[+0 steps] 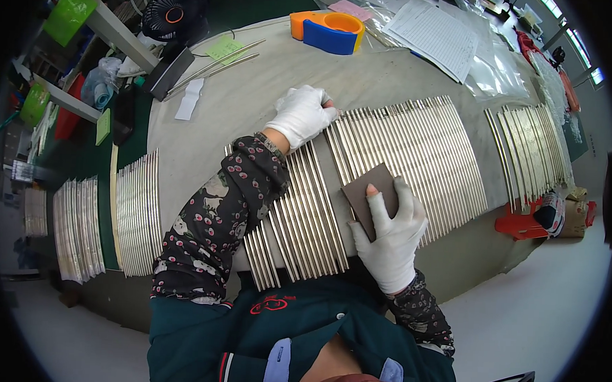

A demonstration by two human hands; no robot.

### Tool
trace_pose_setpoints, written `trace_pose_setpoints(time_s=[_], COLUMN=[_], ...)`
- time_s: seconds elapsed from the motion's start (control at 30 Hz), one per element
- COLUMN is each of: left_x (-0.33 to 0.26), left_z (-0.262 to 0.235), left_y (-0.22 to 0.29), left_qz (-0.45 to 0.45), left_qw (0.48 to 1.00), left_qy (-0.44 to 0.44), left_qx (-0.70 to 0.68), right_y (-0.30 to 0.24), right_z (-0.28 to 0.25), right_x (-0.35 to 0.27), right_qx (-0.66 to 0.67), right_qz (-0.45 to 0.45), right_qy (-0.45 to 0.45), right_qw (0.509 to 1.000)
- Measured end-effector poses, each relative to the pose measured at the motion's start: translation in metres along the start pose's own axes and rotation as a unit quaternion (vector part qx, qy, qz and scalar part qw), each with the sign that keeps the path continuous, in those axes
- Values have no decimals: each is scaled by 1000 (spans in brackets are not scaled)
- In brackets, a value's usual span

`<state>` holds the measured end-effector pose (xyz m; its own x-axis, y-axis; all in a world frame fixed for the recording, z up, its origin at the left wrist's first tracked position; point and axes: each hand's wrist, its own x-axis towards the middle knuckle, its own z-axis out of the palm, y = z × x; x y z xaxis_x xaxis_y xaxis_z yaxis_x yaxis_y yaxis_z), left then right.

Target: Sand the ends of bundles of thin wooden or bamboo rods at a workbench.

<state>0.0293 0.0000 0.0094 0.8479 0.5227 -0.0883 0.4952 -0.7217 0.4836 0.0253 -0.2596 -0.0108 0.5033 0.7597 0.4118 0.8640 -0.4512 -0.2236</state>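
Observation:
A row of shiny metal rods (415, 161) lies side by side on the cloth-covered table in front of me. At the far end of its leftmost rod, my left hand (302, 115) is closed in a white fingertip-less glove, thumb and finger pinching the rod's tip. My right hand (393, 238), gloved the same way, holds a brown square of sandpaper (370, 193) against the rods, a bare fingertip pressing on its face. A second group of rods (305, 218) lies under and beside my left forearm, partly hidden by the sleeve.
More rods (138, 215) and wrapped bundles (79, 227) lie at the left, with another group (533, 152) at the right. Farther back are an orange-and-blue tape dispenser (328, 33), papers (433, 34), plastic bags (499, 76), a black fan (174, 14) and two loose rods (219, 67).

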Motion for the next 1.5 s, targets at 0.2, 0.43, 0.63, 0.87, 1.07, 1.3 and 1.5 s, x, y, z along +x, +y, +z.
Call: trace_pose_setpoints(time_s=[0.2, 0.43, 0.63, 0.87, 1.07, 1.3, 1.5], left_x=[-18, -33, -38, -37, -39, -38, -38], left_z=[-8, -14, -13, -11, -10, -11, -12], left_y=[2, 17, 16, 13, 12, 15, 12], left_qz=[-24, -5, 20, 2, 9, 5, 8], left_qw=[929, 881, 883, 881, 872, 869, 872], left_qy=[-60, -20, 0, 22, 54, 34, 24], left_qx=[-364, -472, -470, -473, -486, -493, -489], right_y=[4, 7, 8, -6, -28, -24, -3], right_z=[-3, -26, -19, -12, -23, -24, -17], right_x=[-3, 51, 75, 80, 76, 74, 79], right_qx=[20, 77, -24, -7, 81, 61, 12], right_qz=[-12, 47, 63, 26, -50, -40, 14], right_qy=[39, 103, 66, 79, 87, 100, 145], right_qw=[999, 991, 996, 997, 992, 992, 989])
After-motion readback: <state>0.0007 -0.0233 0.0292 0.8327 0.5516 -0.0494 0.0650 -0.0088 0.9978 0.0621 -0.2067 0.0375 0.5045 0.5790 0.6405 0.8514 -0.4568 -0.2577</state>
